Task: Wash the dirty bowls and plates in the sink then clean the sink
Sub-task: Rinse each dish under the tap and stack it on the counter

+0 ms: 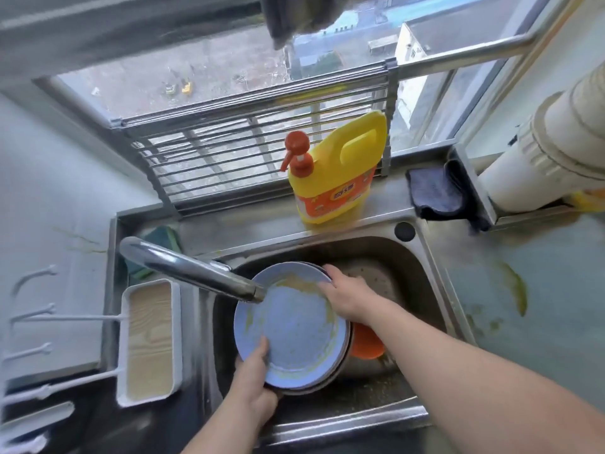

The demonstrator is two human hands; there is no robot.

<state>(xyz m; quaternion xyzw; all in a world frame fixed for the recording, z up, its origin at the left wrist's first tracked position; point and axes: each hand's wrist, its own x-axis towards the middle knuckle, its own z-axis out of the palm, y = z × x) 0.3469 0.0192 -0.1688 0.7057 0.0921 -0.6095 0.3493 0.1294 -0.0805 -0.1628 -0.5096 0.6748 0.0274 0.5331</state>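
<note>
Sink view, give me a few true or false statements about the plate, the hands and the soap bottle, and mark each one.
1. The left hand holds the blue plate at its near edge. True.
2. The blue plate is clean. False: yellowish residue streaks its surface.
3. The yellow soap bottle stands inside the sink. False: it stands on the ledge behind the basin.
4. The right hand rests on the plate's far right rim. True.
5. Water is pouring from the tap. False: no stream is visible.
</note>
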